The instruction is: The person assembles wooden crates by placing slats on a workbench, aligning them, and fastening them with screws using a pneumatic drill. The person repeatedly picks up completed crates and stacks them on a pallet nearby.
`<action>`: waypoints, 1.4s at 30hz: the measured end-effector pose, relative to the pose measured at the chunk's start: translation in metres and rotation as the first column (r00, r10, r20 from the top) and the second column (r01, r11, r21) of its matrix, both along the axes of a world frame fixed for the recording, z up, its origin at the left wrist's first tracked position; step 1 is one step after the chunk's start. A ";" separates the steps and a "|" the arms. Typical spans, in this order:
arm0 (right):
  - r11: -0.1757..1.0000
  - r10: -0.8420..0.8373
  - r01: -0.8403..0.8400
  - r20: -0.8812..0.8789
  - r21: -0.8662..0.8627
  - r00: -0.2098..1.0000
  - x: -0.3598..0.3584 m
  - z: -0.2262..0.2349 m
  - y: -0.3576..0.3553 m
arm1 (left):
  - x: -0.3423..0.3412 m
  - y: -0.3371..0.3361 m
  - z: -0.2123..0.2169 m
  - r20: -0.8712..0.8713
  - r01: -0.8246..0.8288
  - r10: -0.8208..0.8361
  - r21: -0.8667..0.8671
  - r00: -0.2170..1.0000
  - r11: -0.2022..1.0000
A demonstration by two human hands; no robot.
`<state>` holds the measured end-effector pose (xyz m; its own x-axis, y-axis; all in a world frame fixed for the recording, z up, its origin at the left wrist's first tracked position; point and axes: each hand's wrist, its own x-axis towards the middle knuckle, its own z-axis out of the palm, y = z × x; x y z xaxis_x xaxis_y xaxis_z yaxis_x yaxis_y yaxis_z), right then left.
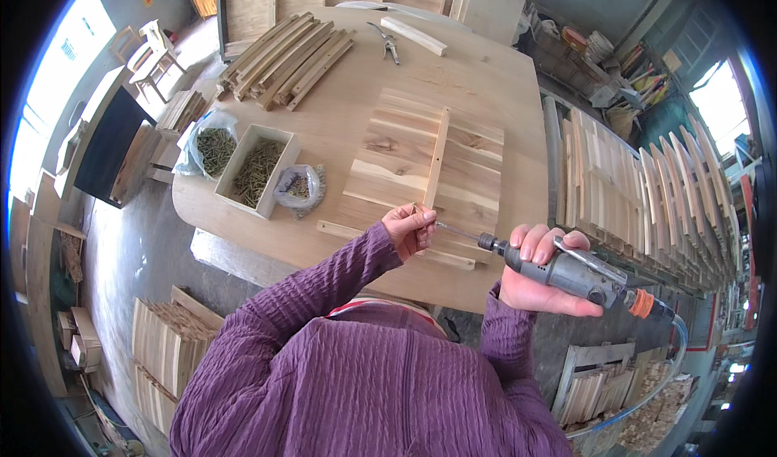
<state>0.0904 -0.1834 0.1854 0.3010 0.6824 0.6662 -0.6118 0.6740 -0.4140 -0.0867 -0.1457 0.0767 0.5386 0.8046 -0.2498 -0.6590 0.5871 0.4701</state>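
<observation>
My right hand [538,275] grips a grey pneumatic screwdriver [566,269] with an orange hose fitting, its long bit pointing left. My left hand [410,226] pinches something small, probably a screw, at the bit's tip, right over the near end of a thin wooden cross batten [438,156]. The batten lies across a panel of wooden slats [396,161] laid side by side on the workbench [486,76]. A second batten [340,230] lies under the panel's near edge.
A wooden box of screws [257,170] and two plastic bags of screws [212,145] sit left of the panel. Curved wooden strips [287,56], pliers [388,44] and a short batten [413,34] lie at the far end. Stacks of slats [639,190] stand right of the bench.
</observation>
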 end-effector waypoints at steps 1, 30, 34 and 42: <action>1.000 -0.012 0.012 -0.004 0.000 1.000 0.000 0.001 -0.001 | 0.001 0.000 0.002 0.026 0.001 -0.001 0.007 1.000 1.000; 0.963 -0.257 0.246 0.097 0.110 0.961 0.018 0.003 0.018 | -0.150 0.030 -0.050 -0.615 -0.521 0.528 0.214 0.585 0.826; 0.974 -0.215 0.205 0.108 0.093 0.971 0.014 0.005 0.022 | -0.203 0.040 -0.058 -0.839 -0.120 0.544 0.543 -0.022 0.831; 0.981 -0.191 0.184 0.117 0.064 0.975 0.017 -0.003 0.025 | -0.184 0.050 -0.036 -0.739 0.308 0.285 0.110 -0.610 0.945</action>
<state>0.1077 -0.1589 0.1819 0.3343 0.5849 0.7390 -0.4192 0.7946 -0.4392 -0.2706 -0.0962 0.0403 -0.2632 0.9540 -0.1438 0.9260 0.2916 0.2396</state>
